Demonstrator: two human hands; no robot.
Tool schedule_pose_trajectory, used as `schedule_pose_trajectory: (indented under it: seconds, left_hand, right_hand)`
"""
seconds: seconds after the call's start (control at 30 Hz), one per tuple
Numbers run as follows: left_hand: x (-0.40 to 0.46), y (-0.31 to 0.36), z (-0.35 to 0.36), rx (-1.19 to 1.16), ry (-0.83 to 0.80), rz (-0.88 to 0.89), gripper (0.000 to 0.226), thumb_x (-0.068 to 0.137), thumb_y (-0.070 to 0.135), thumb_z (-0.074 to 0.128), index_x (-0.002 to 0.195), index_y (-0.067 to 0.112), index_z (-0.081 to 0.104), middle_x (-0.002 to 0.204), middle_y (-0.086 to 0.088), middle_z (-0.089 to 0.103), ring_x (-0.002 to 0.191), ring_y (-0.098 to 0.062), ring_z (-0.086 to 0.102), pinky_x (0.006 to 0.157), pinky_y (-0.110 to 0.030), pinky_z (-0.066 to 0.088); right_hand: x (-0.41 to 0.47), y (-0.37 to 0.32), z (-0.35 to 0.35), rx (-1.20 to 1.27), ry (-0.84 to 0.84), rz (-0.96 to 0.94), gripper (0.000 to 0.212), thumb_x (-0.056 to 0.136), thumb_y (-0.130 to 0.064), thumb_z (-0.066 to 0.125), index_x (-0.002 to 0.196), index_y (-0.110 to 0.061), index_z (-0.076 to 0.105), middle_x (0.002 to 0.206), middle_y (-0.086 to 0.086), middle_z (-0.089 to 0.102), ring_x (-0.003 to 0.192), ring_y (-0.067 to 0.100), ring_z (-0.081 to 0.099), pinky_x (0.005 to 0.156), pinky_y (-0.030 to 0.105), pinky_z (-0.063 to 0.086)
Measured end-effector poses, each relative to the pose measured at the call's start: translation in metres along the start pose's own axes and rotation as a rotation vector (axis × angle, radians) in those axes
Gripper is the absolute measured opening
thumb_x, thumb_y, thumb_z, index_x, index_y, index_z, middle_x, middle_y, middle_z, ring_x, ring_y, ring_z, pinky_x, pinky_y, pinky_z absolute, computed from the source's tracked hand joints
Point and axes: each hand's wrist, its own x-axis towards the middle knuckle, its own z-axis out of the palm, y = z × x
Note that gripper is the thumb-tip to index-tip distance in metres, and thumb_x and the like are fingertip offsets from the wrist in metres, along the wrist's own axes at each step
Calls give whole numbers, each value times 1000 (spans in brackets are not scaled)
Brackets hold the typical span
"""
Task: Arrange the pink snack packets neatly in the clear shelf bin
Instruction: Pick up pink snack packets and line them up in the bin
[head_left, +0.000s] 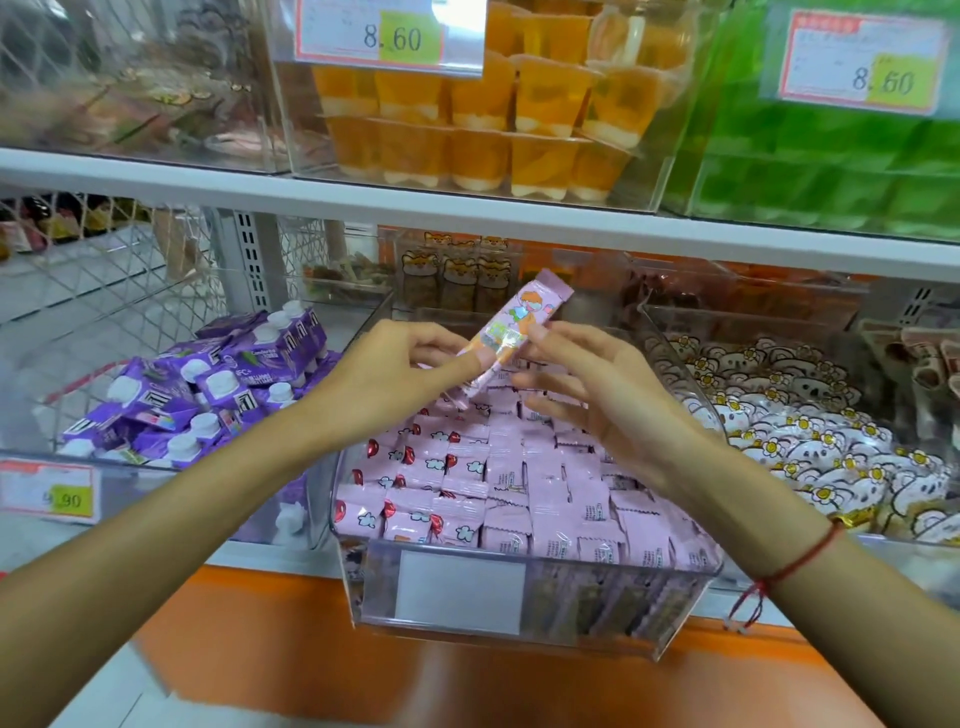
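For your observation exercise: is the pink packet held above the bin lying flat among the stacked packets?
No: the pink packet is pinched between the left hand and right hand, raised above the clear bin.

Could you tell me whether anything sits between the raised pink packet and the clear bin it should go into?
Nothing visible does. Left hand and right hand hold the pink packet directly above the open clear bin, over rows of pink packets.

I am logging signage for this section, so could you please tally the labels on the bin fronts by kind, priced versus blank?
Price tags with a printed price: 3, namely 8.60, 8.60 and one ending .90
Blank white label on the clear shelf bin: 1
Total: 4
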Motion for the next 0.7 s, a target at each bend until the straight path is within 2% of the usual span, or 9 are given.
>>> schedule_pose_trajectory:
  seconds: [0.1, 0.17, 0.23, 0.27, 0.33, 0.43, 0.53, 0.6, 0.7]
  left_hand:
    - [-3, 2, 4, 27, -86, 28, 38, 75, 48, 66, 104, 24, 70, 90, 9, 74, 85, -7, 69, 82, -28, 55]
    - [-3, 3, 6, 153, -84, 80, 38, 85, 41, 65, 119, 26, 64, 111, 12, 69, 105, -3, 62, 96, -35, 49]
    - [-2, 8, 5, 113, -57, 129, 48, 87, 36, 60, 134, 29, 51, 129, 12, 58, 118, -2, 53, 102, -34, 44]
    - [-1, 11, 4, 38, -46, 150, 50, 88, 32, 60, 136, 31, 47, 130, 12, 56, 118, -1, 52, 102, -31, 44]
    - [1, 17, 4, -25, -18, 204, 46, 90, 26, 63, 133, 32, 49, 122, 14, 59, 108, 4, 57, 95, -22, 47]
    - [2, 16, 5, -50, 35, 289, 28, 87, 19, 66, 115, 25, 64, 105, 12, 68, 98, 0, 64, 86, -16, 50]
    - [6, 6, 4, -91, 206, 296, 23, 86, 18, 68, 106, 29, 64, 105, 12, 69, 98, -1, 65, 85, -17, 52]
    - [9, -1, 1, -78, 302, 273, 21, 85, 22, 68, 103, 31, 62, 103, 15, 68, 96, 1, 65, 84, -15, 51]
    - [15, -8, -2, 26, 342, 233, 21, 84, 30, 68, 104, 29, 63, 100, 20, 67, 94, 6, 63, 81, -12, 50]
  right_hand:
    - [1, 5, 3, -111, 11, -69, 34, 89, -18, 63, 121, -8, 56, 104, 5, 72, 86, 11, 70, 65, 20, 56]
    - [1, 5, 4, -212, -3, -183, 34, 90, -12, 62, 122, -9, 54, 104, 5, 71, 86, 11, 69, 69, 19, 56]
    - [1, 5, 5, -409, -42, -326, 36, 88, -10, 65, 122, -14, 56, 104, 5, 70, 90, 16, 67, 76, 22, 55]
    - [1, 5, 6, -518, -62, -391, 37, 86, -9, 67, 122, -15, 58, 105, 4, 70, 92, 17, 66, 80, 23, 53]
    - [3, 8, 7, -637, -65, -463, 39, 82, -10, 71, 119, -17, 62, 102, -1, 71, 90, 13, 65, 80, 21, 50]
    - [11, 11, 6, -604, 21, -448, 44, 75, -17, 78, 115, -15, 61, 97, -5, 70, 87, 5, 65, 74, 16, 50]
    - [23, 18, -1, -757, 87, -394, 61, 74, -30, 79, 124, -16, 48, 116, -2, 63, 103, 9, 61, 86, 23, 51]
    - [27, 27, -7, -1008, 4, -314, 64, 81, -35, 72, 135, -20, 40, 133, 0, 53, 118, 16, 51, 98, 32, 44]
    - [28, 42, -14, -1260, -234, -195, 54, 93, -45, 50, 142, -28, 33, 140, 3, 48, 123, 22, 45, 102, 38, 39]
